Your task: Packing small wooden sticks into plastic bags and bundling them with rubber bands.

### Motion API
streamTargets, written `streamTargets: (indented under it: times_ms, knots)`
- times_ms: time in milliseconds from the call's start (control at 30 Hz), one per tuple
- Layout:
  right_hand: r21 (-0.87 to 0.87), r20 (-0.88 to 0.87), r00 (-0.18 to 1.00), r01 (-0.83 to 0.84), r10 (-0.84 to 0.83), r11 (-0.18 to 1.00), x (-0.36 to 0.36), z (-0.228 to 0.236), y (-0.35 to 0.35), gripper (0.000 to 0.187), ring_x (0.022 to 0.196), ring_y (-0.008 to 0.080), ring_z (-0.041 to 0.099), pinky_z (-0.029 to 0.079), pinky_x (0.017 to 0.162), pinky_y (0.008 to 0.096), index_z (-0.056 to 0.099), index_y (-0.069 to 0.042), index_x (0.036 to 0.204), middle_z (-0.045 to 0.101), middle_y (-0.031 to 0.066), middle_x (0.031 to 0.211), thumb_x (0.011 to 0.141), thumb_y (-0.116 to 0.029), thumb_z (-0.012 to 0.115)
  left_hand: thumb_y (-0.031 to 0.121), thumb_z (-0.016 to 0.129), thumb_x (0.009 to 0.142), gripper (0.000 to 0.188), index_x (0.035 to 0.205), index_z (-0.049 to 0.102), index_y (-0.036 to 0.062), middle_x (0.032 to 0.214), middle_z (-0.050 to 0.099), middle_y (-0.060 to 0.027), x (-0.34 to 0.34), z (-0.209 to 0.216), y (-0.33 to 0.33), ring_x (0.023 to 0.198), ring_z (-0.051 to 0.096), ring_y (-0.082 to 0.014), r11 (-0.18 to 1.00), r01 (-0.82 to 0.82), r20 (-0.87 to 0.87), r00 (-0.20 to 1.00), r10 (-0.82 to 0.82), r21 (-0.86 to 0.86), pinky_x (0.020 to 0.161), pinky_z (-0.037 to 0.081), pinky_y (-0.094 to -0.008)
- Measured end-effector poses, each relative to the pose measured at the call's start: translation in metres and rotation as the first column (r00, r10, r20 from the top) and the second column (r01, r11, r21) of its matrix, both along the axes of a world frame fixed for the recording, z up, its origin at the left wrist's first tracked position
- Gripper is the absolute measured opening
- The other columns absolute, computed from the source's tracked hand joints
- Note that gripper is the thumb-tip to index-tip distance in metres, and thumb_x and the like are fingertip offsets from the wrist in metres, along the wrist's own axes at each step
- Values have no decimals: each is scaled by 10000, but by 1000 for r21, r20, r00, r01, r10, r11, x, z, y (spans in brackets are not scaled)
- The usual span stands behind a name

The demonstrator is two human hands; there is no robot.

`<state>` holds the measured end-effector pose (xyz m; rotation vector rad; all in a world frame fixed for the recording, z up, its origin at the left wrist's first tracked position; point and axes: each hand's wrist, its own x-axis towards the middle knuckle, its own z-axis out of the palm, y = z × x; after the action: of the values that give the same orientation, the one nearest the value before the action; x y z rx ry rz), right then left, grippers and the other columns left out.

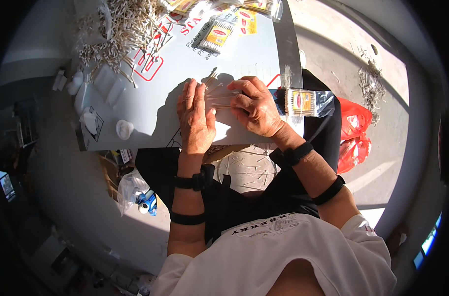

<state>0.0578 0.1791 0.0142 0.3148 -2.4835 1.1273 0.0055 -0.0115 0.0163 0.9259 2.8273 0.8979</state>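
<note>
Several loose cotton swabs (220, 96) lie on the white board between my two hands, some of them slanting away toward the far side. My left hand (197, 116) rests flat on the board with its fingers stretched out, next to the swabs' left ends. Curled over their right ends is my right hand (254, 106), its fingers bent inward; its thumb is mostly hidden. A clear packet of cotton swabs with a yellow label (301, 102) lies just right of my right wrist, at the board's edge.
A large heap of cotton swabs (121, 34) covers the far left of the board (185, 64). Filled packets (218, 33) lie at the far side. A small white container (124, 129) stands near the left edge. Red plastic bags (353, 118) sit right of my leg.
</note>
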Motion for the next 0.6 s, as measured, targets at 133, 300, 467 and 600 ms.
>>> streamTargets:
  times_ms: [133, 300, 467, 600]
  knots:
    - [54, -23, 999, -34, 35, 998, 2, 2, 0, 245, 1047, 337, 561, 488, 864, 444, 638, -46, 819, 613, 107, 1139, 605, -68, 756, -10, 653, 772, 712, 1424, 373, 54, 1523, 328, -161, 0, -1, -2, 1419, 291, -359, 1000, 7, -1, 1000, -7, 12, 1171, 210, -484]
    - [55, 7, 1000, -25, 24, 998, 2, 1, -1, 242, 1051, 334, 561, 485, 868, 445, 642, -50, 839, 613, 98, 1135, 632, -96, 760, -16, 684, 732, 756, 1420, 379, 59, 1521, 326, -162, -1, -1, -3, 1415, 294, -367, 999, 17, 13, 1000, -17, 46, 1164, 224, -484]
    - [102, 32, 998, -59, 56, 993, 1, 3, 0, 270, 1037, 322, 563, 477, 871, 447, 639, -46, 878, 613, 90, 1131, 663, -130, 779, -12, 690, 716, 760, 1420, 411, 58, 1509, 355, -161, -1, 2, -4, 1392, 328, -365, 997, 12, 2, 1000, -12, 72, 1149, 265, -461]
    - [-25, 83, 996, -26, 28, 999, -2, -1, 0, 371, 1038, 317, 559, 456, 882, 437, 634, -54, 963, 609, 94, 1144, 673, -211, 804, 16, 727, 706, 787, 1417, 390, 50, 1514, 335, -168, -1, 1, -4, 1396, 310, -383, 996, 36, 19, 999, -38, 76, 1148, 245, -486]
